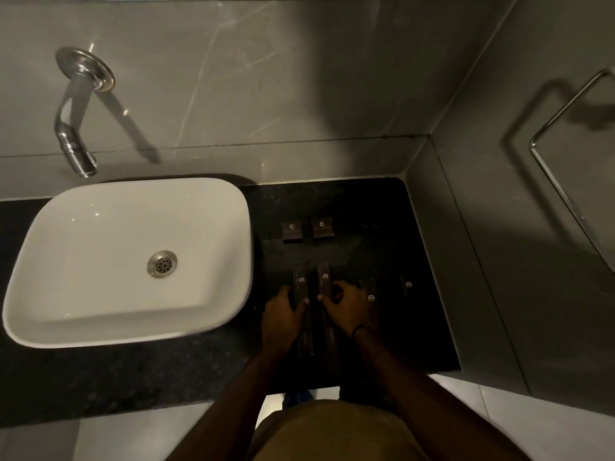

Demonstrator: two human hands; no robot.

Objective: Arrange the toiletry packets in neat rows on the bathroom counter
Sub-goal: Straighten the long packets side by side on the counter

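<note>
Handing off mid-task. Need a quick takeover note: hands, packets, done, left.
Left hand: resting on the leftmost long packet, fingers on it, not lifted.
Right hand: on the second long packet, right beside the first.
Two more long packets lie to the right, third and fourth, wider apart and set unevenly.
Back row: two small packets side by side on the counter, right of the sink.
Done: back pair, front left pair roughly parallel.
Left: even out spacing and line up the two right packets.

Dark speckled counter (332,201), white basin (133,257), 2 small packets (307,230), 4 long packets (352,287)
</note>
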